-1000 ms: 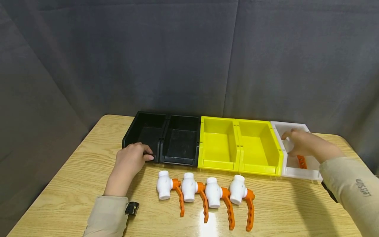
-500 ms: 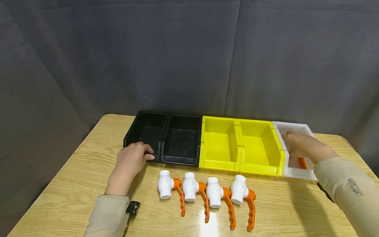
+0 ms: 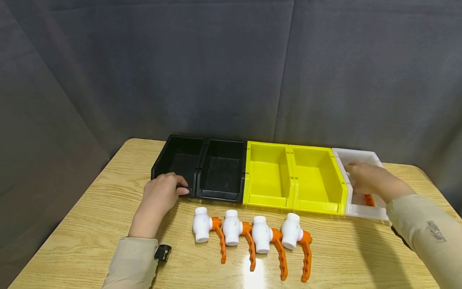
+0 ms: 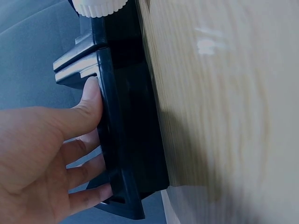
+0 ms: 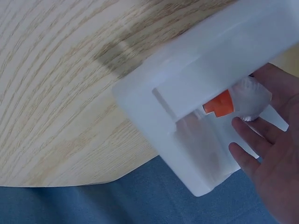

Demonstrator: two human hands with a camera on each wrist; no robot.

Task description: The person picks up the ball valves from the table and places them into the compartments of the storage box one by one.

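Note:
In the head view my left hand (image 3: pixel 160 196) rests on the front lip of the leftmost black bin (image 3: pixel 182 162). The left wrist view shows the thumb and fingers touching that lip, with nothing else in the hand. My right hand (image 3: pixel 371 180) reaches into the white bin (image 3: pixel 366 210) at the far right. There, in the right wrist view, its thumb and fingers lie around the white body of a ball valve (image 5: pixel 250 98) with an orange handle. The bin wall hides part of this valve.
Several white ball valves (image 3: pixel 232 227) with orange handles lie in a row on the wooden table (image 3: pixel 83 224), before the bins. A second black bin (image 3: pixel 221 176) and two yellow bins (image 3: pixel 267 178) stand between my hands. A dark cloth hangs behind.
My right hand has gone lower into the white bin and shifted slightly left, then a little back right. My left hand stays at the black bin's lip.

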